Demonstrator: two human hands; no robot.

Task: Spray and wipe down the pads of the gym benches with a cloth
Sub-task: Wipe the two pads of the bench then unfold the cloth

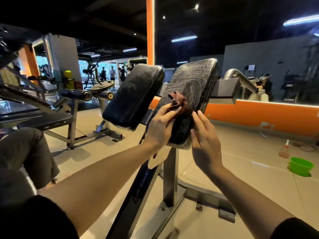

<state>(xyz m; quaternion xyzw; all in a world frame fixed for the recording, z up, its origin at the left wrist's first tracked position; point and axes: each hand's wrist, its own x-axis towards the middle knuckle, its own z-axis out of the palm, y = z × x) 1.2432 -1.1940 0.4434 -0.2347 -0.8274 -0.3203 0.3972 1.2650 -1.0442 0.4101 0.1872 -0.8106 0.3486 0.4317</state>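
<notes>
Two black pads stand tilted side by side on a steel bench frame (170,171). The left pad (133,95) shines wet. On the right pad (193,87) lies a bunched brown-red cloth (177,101), which my left hand (160,125) grips at its lower end and presses onto the pad. My right hand (204,142) touches the pad's right edge with straight fingers. A spray bottle (284,150) stands on the floor at the right, away from both hands.
A green basin (301,166) sits on the tiled floor by the bottle. Another bench (51,121) and a roller machine (86,94) stand to the left. A mirror above an orange wall band (259,116) runs behind. My knee (27,149) is at the left.
</notes>
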